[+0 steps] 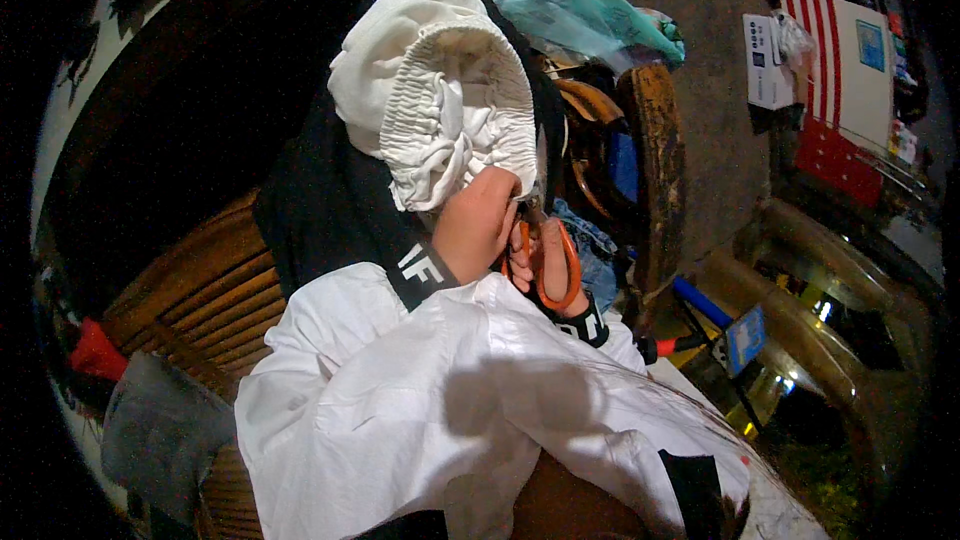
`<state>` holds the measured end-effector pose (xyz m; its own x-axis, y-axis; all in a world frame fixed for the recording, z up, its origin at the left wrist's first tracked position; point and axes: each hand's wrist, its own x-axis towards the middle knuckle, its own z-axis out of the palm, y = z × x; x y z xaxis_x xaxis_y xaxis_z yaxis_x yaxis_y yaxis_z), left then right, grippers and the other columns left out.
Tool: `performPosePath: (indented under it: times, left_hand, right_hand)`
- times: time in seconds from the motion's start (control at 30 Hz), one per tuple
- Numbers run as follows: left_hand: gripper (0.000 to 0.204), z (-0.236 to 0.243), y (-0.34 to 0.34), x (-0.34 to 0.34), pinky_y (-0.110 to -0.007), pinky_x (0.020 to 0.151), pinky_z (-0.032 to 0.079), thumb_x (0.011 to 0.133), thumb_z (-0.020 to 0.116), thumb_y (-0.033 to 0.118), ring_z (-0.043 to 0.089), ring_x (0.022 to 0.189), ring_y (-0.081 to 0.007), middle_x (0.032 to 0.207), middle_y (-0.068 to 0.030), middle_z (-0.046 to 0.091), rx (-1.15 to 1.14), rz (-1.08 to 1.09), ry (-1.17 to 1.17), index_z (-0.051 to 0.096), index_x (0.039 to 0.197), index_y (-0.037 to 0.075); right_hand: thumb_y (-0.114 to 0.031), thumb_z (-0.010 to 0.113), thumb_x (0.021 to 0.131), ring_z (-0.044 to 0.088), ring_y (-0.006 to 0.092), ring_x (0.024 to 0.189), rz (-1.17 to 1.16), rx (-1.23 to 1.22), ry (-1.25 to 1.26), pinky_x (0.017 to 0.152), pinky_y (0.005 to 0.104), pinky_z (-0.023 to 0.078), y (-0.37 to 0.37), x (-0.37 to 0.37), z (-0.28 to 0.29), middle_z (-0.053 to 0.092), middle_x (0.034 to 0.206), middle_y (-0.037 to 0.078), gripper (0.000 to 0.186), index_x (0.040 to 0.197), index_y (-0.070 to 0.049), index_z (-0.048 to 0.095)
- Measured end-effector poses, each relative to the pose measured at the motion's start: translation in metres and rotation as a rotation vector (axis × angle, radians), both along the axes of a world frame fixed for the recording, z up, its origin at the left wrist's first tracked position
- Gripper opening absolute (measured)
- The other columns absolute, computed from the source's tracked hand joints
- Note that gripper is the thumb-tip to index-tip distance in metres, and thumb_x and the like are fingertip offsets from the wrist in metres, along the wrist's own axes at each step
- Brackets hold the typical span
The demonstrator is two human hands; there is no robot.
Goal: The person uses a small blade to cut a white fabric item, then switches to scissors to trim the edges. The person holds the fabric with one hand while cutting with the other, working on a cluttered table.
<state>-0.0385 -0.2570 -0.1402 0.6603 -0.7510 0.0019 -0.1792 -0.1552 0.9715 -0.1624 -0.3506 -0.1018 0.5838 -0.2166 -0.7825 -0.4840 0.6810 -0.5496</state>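
Observation:
A white garment (370,70) with a gathered elastic opening lies bunched over black cloth (320,200) in front of me. My left hand (476,225) is closed on the near edge of that elastic opening, its fingertips mostly hidden behind the back of the hand. Right beside it, my right hand (552,258) grips scissors with orange handles (574,270). The blades point away from me, close to the garment's edge and the left fingers. Whether the blades touch the cloth is too small to tell.
A slatted wooden bench (190,280) is on the left, with a grey cloth (165,430) over it. To the right stand a worn wooden chair part (655,180) and blue denim (590,270). A green plastic bag (590,10) lies beyond; a white box (768,60) sits farther right.

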Motion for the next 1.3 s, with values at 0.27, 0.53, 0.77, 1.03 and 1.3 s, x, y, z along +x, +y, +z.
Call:
performPosePath:
  times: [0.27,0.53,0.77,1.03,1.3]
  left_hand:
    - [0.039,-0.006,-0.005,0.010,-0.042,0.073,0.046,0.074,0.065,0.001,0.056,0.086,-0.0372,0.096,-0.0171,0.053,0.107,-0.089,-0.113,0.049,0.110,0.002]
    - [0.044,-0.014,-0.008,0.007,-0.044,0.075,0.046,0.069,0.065,-0.001,0.054,0.091,-0.0406,0.097,-0.0201,0.052,0.147,-0.010,-0.100,0.048,0.110,0.001]
    - [0.038,-0.017,-0.006,0.007,-0.043,0.073,0.046,0.071,0.063,-0.003,0.055,0.087,-0.0399,0.093,-0.0189,0.051,0.059,0.023,-0.079,0.049,0.106,0.001]
    - [0.026,-0.006,0.003,0.012,-0.044,0.069,0.044,0.073,0.060,-0.006,0.054,0.084,-0.0391,0.091,-0.0178,0.049,0.025,-0.076,-0.061,0.052,0.097,0.001]
    - [0.022,-0.010,0.005,0.012,-0.041,0.072,0.044,0.075,0.058,-0.006,0.054,0.085,-0.0381,0.091,-0.0178,0.051,-0.045,0.047,0.029,0.054,0.096,-0.001]
  right_hand:
    - [-0.033,0.048,0.098,0.052,0.0077,0.069,-0.060,-0.016,0.066,0.059,0.0223,0.045,0.005,-0.017,-0.003,0.053,0.083,0.004,0.032,0.106,-0.003,0.052]
    - [-0.025,0.074,0.075,0.047,0.0333,0.089,0.630,-1.015,0.026,0.080,0.0412,0.042,0.023,-0.009,0.012,0.041,0.101,0.020,0.068,0.121,0.004,0.033]
    - [-0.026,0.073,0.076,0.048,0.0355,0.089,0.682,-0.943,0.130,0.081,0.0411,0.042,0.018,0.002,0.017,0.042,0.100,0.021,0.059,0.111,0.003,0.036]
    - [-0.032,0.054,0.095,0.042,0.0070,0.073,0.189,-0.064,-0.020,0.061,0.0218,0.040,-0.014,-0.008,-0.007,0.043,0.085,0.000,0.030,0.108,-0.006,0.046]
    - [-0.043,0.046,0.098,0.037,0.0051,0.060,0.131,0.098,-0.031,0.047,0.0185,0.033,-0.012,0.014,0.011,0.040,0.073,-0.004,0.034,0.095,-0.008,0.048]
